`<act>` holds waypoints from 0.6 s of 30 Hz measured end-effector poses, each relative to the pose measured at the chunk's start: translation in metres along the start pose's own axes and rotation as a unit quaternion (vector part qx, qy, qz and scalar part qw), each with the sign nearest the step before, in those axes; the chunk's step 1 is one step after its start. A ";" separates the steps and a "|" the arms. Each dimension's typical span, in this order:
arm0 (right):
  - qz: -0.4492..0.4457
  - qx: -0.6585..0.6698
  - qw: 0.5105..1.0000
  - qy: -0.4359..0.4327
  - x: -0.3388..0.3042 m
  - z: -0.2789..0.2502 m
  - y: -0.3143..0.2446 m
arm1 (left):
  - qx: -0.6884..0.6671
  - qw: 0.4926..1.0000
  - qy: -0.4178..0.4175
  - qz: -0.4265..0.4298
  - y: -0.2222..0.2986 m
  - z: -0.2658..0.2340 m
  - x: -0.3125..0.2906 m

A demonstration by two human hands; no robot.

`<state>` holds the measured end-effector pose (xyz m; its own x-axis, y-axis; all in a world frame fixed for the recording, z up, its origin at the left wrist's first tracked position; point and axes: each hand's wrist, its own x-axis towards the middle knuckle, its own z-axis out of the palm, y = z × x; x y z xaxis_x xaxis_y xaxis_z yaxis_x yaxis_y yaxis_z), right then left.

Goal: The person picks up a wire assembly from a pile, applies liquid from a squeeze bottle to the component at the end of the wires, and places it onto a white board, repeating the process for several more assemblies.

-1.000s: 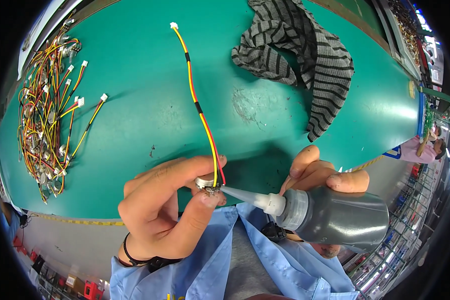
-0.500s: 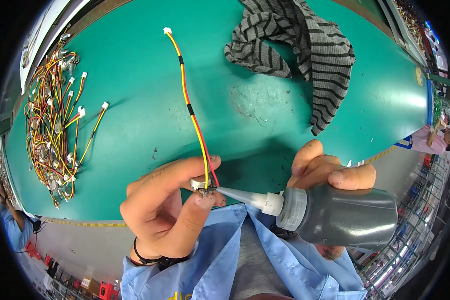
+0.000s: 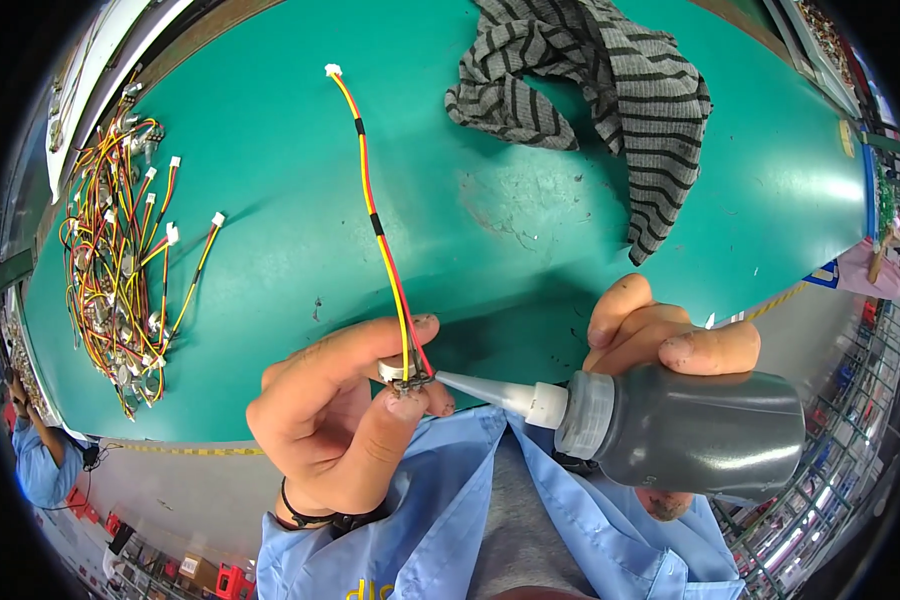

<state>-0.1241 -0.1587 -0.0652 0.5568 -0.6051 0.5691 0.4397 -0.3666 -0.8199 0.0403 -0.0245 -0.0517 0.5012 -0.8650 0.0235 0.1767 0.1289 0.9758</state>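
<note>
I'm looking at an electronics assembly workshop: green-matted worktop [image 3: 270, 180], heaped wire harnesses [image 3: 120, 260], shelving [image 3: 850, 470] beyond.

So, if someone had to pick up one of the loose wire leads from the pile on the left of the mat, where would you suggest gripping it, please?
Probably the wire lead at the pile's right edge. Pinch its wires just below the white connector, coming from the right over bare green mat. That end sticks out apart from the tangle, while its lower end runs into the other leads.
</note>
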 end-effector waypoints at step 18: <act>0.093 0.291 0.897 0.318 0.006 -0.008 0.003 | -0.139 0.990 -0.023 -0.006 0.000 -0.005 0.005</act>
<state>-0.1250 -0.1689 -0.0645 0.2253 -0.9665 0.1230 0.7776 0.1023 -0.6204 0.0471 -0.0258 -0.0530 0.4601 -0.8874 0.0289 0.4109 0.2416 0.8791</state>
